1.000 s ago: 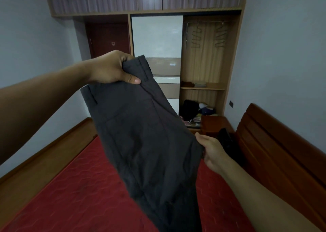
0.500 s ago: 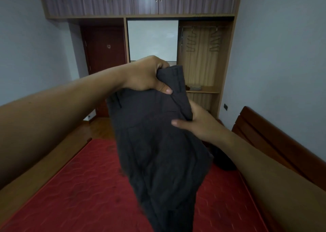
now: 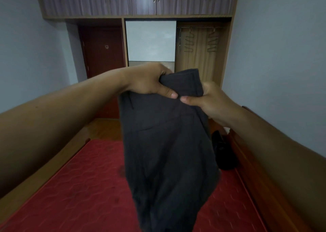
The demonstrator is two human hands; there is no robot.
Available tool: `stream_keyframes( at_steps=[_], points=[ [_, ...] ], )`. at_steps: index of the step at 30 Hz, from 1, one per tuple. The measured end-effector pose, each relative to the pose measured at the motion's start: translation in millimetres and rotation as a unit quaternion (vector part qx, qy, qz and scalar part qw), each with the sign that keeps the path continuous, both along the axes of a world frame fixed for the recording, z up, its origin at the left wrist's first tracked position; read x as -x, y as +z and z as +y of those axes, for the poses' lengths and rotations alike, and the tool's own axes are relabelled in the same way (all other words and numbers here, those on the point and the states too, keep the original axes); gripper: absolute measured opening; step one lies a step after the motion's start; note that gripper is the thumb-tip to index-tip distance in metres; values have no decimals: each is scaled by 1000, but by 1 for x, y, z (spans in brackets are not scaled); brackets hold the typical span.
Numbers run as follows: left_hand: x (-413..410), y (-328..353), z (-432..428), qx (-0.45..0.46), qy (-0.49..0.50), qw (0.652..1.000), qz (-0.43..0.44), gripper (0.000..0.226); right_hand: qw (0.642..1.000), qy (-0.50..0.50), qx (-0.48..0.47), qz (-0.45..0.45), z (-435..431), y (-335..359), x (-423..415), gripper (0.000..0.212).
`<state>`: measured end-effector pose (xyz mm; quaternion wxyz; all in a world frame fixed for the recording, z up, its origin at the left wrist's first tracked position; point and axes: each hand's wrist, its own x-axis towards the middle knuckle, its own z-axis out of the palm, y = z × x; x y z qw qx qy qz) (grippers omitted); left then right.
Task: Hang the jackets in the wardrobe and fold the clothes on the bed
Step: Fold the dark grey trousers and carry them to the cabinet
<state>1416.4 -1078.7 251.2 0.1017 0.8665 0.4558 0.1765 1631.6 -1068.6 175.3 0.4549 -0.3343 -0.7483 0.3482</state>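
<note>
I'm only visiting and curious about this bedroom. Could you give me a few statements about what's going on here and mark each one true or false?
1. The left hand and the right hand both grip the top edge of the dark grey trousers. True.
2. The trousers lie folded flat on the red mattress. False: they hang in the air above it.
3. Jackets hang from the wardrobe rail. False: only bare hangers hang there.
4. A black item lies at the mattress's right edge, beside the wooden bed frame. True.
</note>
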Motion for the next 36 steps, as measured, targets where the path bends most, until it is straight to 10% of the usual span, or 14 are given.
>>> stream_keyframes(
  at_steps=[5,26,36],
  points=[
    [47,-31,3,93,60,992,53,24,994,-25,67,88,6,-17,-31,30],
    [-68,-79,-107,72,-82,892,-439,49,984,-13,62,168,-106,-11,-154,20],
    [-67,-105,-56,106,-39,919,-377,28,991,-37,102,72,-59,-46,-164,18]
  ],
)
